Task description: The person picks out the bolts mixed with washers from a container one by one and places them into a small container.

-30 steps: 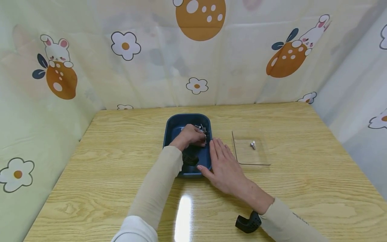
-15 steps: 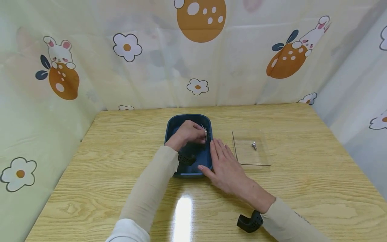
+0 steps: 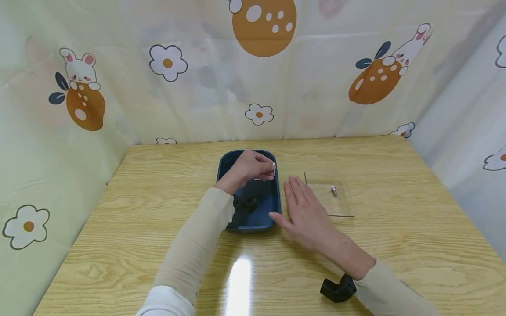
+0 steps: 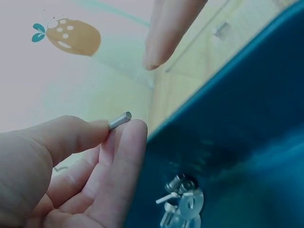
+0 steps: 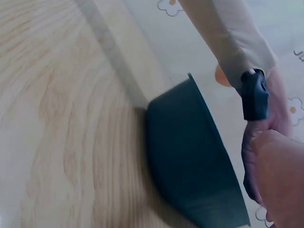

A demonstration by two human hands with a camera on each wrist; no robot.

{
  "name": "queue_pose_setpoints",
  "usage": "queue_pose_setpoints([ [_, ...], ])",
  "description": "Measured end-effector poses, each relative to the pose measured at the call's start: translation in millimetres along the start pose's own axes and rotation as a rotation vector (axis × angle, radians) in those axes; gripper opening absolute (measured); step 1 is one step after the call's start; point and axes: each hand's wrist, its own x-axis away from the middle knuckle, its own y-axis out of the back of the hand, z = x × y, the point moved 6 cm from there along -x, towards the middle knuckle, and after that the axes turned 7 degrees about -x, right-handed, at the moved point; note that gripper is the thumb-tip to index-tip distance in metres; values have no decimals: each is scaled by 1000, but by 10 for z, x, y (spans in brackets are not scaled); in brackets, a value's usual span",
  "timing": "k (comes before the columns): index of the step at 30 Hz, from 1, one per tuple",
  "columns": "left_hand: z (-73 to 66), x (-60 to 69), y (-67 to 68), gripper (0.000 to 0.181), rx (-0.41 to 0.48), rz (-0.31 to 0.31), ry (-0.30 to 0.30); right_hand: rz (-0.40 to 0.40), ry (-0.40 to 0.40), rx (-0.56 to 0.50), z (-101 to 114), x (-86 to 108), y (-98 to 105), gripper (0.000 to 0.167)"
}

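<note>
Above the dark blue bin [image 3: 258,219], my left hand [image 3: 250,169] pinches a small metal pin between thumb and fingers. The left wrist view shows the pin [image 4: 120,120] sticking out past the fingertips of my left hand [image 4: 85,161]. Below it, metal screws and washers [image 4: 183,204] lie in a pile in the bin. My right hand [image 3: 308,215] is held flat with straight fingers, between the bin and a clear plate [image 3: 343,202]; in the head view it covers the plate's left part.
A metal screw [image 3: 334,190] lies on the clear plate. The wooden table [image 3: 158,184] extends around the bin, and a patterned curtain [image 3: 209,79] hangs behind it.
My left hand has risen from the pile in the bin toward its far right rim, with the pin pinched. My right hand has left the bin's side and moved a little right.
</note>
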Motion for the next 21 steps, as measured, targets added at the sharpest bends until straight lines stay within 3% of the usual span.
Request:
queue_pose_setpoints([
  [10, -192, -15, -184, 28, 11, 26, -33, -60, -7, 2, -314, 187, 194, 84],
  [21, -329, -70, -540, 18, 20, 59, -63, -94, -87, 1, -682, 404, 344, 85],
])
